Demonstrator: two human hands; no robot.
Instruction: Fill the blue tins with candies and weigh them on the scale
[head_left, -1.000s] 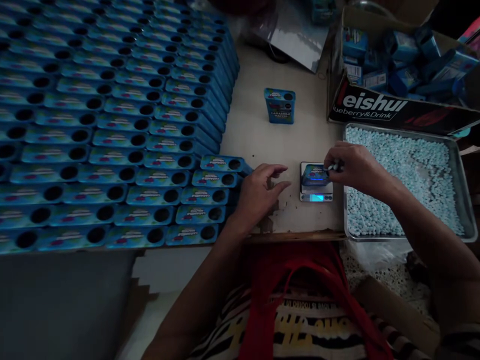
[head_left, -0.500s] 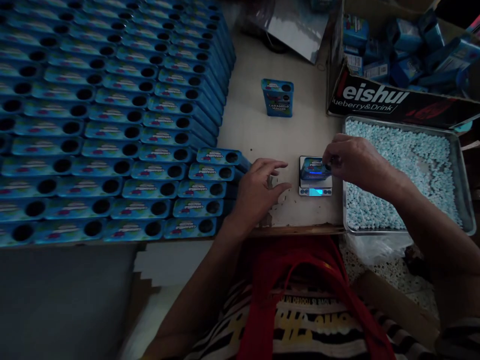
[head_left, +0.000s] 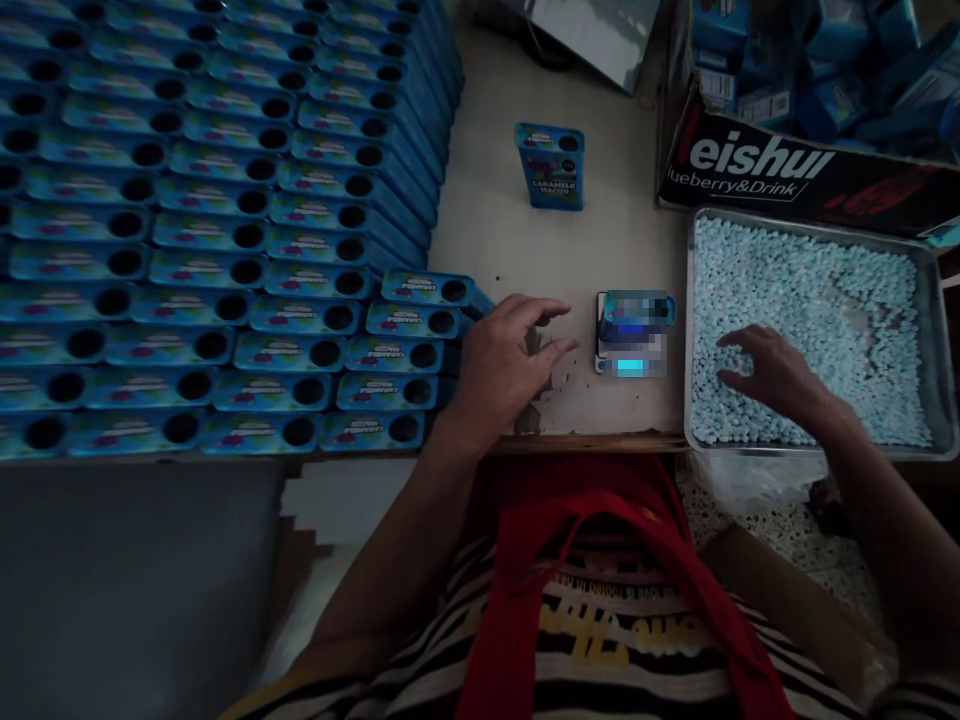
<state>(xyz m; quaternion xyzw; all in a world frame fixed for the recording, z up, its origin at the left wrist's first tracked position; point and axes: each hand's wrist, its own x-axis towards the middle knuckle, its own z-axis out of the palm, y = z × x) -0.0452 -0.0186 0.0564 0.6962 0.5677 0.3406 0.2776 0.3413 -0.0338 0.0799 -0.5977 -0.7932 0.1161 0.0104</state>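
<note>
My left hand (head_left: 514, 365) rests at the table's front, thumb and fingers apart with nothing between them, beside the nearest stacked boxes. To its right a small digital scale (head_left: 630, 366) with a lit display bears a blue candy box (head_left: 637, 310); that area is partly blurred. Over the metal tray (head_left: 935, 330) of pale blue candies (head_left: 780, 270) hovers my right hand (head_left: 776, 370), its thumb and fingers spread and no candy visible in them. Farther back, a single blue box (head_left: 555, 170) stands upright on the table.
Rows of blue boxes (head_left: 210, 230) with round dark holes fill the table's left side. A black carton (head_left: 787, 180) holding more blue boxes stands at the back right. A shiny flat sheet (head_left: 600, 40) lies at the back. The wooden front edge (head_left: 600, 441) runs before me.
My right hand has left the box on the scale, moved right and nearer to me over the candy tray, and opened. The view has shifted slightly; my left hand stays nearly the same.
</note>
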